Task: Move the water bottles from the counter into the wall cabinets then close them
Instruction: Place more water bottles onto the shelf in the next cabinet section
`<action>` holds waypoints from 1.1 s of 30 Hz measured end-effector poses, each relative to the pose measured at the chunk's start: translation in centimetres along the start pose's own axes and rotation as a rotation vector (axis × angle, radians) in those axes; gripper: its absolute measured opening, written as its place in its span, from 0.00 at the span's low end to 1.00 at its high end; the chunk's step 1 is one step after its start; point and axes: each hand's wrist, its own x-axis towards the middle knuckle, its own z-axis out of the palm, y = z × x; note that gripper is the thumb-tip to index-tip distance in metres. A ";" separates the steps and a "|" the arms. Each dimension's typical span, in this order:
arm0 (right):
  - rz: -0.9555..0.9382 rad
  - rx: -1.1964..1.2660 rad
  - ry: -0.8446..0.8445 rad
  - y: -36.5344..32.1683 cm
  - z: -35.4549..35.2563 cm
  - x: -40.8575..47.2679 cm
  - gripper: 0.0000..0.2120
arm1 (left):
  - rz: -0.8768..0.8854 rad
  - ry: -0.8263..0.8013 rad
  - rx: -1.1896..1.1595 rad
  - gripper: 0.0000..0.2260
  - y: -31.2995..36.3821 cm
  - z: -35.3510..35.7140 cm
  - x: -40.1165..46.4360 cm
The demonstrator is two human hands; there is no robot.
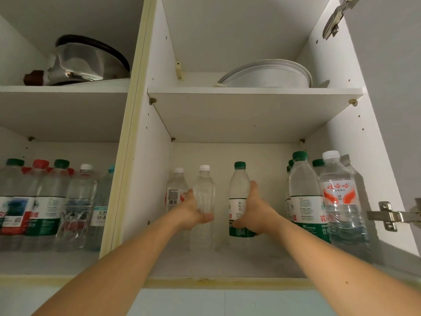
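Both my arms reach up into the lower shelf of the right wall cabinet. My left hand grips a clear white-capped bottle with no label, standing upright. My right hand grips a green-capped bottle with a white and green label, also upright. Another white-capped bottle stands just left of them. Several bottles crowd the shelf's right side, the nearest one a large white-capped bottle with a red label.
The left cabinet's lower shelf holds several bottles with green, red and white caps. A metal pot sits on the upper left shelf, a white basin on the upper right. Door hinges jut out at the right edge.
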 end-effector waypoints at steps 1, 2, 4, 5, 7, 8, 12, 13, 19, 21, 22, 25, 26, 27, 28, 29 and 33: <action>-0.005 0.018 -0.016 0.1 0.1 0.4 0.59 | -0.023 -0.001 0.044 0.52 0.1 0.1 0.4; -0.007 0.024 -0.026 0.2 0.3 0.9 0.59 | -0.039 0.004 0.082 0.56 0.1 0.3 0.7; -0.007 0.009 -0.044 0.1 0.8 1.8 0.59 | -0.031 0.040 0.150 0.62 0.2 0.6 1.3; -0.004 -0.002 -0.051 0.0 1.0 2.2 0.58 | -0.009 0.061 0.195 0.64 0.1 0.7 1.6; 0.004 -0.018 -0.061 -0.4 1.4 3.0 0.57 | 0.048 0.078 0.316 0.66 -0.1 0.9 2.0; 0.009 -0.023 -0.069 -0.6 1.6 3.3 0.56 | 0.071 0.079 0.376 0.66 -0.2 0.9 2.2; 0.017 -0.017 -0.097 -0.8 1.9 4.6 0.47 | 0.137 0.183 0.660 0.66 -0.9 -0.3 3.0; 0.024 -0.008 -0.103 -0.7 2.0 4.8 0.45 | 0.148 0.216 0.719 0.66 -1.3 -0.5 3.2; 0.087 0.035 -0.165 -0.3 2.1 5.8 0.39 | 0.195 0.303 0.774 0.65 -1.8 0.4 3.3; 0.093 0.021 -0.169 -0.8 2.3 6.2 0.38 | 0.188 0.342 0.824 0.64 -1.8 0.6 3.4; 0.096 0.008 -0.170 -0.9 2.4 6.3 0.37 | 0.180 0.353 0.845 0.64 -2.0 0.7 3.4; 0.098 0.004 -0.169 -0.9 3.2 6.8 0.36 | 0.164 0.345 0.874 0.64 -2.7 0.7 3.6; 0.092 0.005 -0.170 -0.9 3.4 7.0 0.35 | 0.160 0.337 0.886 0.64 -2.9 0.6 3.6; 0.087 0.005 -0.171 -0.8 3.6 7.2 0.34 | 0.157 0.328 0.903 0.64 -3.1 0.6 3.7; 0.081 0.007 -0.170 -0.8 3.8 7.3 0.34 | 0.156 0.322 0.923 0.64 -3.3 0.6 3.8; 0.074 0.011 -0.167 -0.7 4.0 7.3 0.33 | 0.158 0.325 0.949 0.64 -3.4 0.6 3.8; 0.033 -0.003 -0.142 -0.1 4.8 7.6 0.32 | 0.173 0.408 1.090 0.63 -3.5 0.6 4.0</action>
